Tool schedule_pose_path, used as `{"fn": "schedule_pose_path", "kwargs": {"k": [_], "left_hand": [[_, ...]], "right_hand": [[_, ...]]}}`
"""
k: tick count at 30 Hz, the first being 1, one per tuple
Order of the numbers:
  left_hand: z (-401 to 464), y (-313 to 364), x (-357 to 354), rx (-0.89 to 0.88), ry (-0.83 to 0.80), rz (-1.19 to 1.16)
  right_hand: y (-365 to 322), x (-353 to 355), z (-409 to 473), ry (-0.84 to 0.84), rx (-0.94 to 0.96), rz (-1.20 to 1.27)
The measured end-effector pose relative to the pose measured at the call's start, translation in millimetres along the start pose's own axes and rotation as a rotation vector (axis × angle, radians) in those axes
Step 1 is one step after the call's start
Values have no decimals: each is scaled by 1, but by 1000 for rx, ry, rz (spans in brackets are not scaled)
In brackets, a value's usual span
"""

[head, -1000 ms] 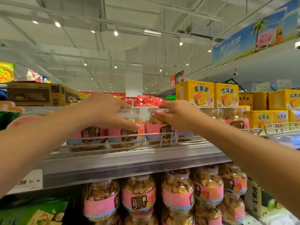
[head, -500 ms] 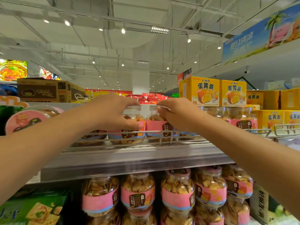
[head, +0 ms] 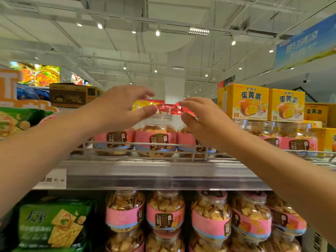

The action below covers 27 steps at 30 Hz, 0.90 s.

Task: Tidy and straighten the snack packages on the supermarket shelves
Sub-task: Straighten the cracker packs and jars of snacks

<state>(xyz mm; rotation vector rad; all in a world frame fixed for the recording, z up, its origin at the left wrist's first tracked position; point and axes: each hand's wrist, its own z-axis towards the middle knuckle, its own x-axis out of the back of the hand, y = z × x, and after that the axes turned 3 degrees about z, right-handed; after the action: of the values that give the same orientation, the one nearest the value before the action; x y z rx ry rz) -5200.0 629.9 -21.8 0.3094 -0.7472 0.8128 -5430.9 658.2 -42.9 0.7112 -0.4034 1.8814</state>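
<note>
Upright clear cracker jar (head: 156, 137) w/ pink label

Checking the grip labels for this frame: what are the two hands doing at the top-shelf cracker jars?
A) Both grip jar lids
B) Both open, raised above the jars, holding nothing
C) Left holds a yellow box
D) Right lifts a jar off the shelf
B: the left hand and right hand hover with fingers loosely spread above the pink-labelled jars, holding nothing.

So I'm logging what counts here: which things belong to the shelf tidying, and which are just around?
Job:
left hand
right hand
top-shelf cracker jars
lower-shelf cracker jars

Just around:
yellow egg-yolk pie boxes
green cracker pack
brown carton
blue hanging banner
</note>
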Motion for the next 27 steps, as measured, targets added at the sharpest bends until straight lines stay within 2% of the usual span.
{"fn": "schedule_pose_path", "kwargs": {"k": [2,4,9,11,15,20,23,27], "left_hand": [[-15,-23,16,58,104,-41],[-31,-46,33,102,114,23],[-68,-98,70,152,-26,201],[-72,-114,80,151,-51,199],[-70,-133,85,88,-234,210],[-48,-146,70,93,-406,118],[-39,-147,65,109,-511,4],[-22,-157,69,102,-533,-31]], "right_hand": [[-21,-7,7,56,98,68],[-45,-16,16,59,141,120],[-94,-35,43,-96,164,61],[-110,-39,57,-152,129,25],[-127,-44,88,-244,11,-43],[-126,-45,105,-488,-113,-27],[-123,-48,108,-520,-134,42],[-118,-48,117,-526,-150,97]]}}
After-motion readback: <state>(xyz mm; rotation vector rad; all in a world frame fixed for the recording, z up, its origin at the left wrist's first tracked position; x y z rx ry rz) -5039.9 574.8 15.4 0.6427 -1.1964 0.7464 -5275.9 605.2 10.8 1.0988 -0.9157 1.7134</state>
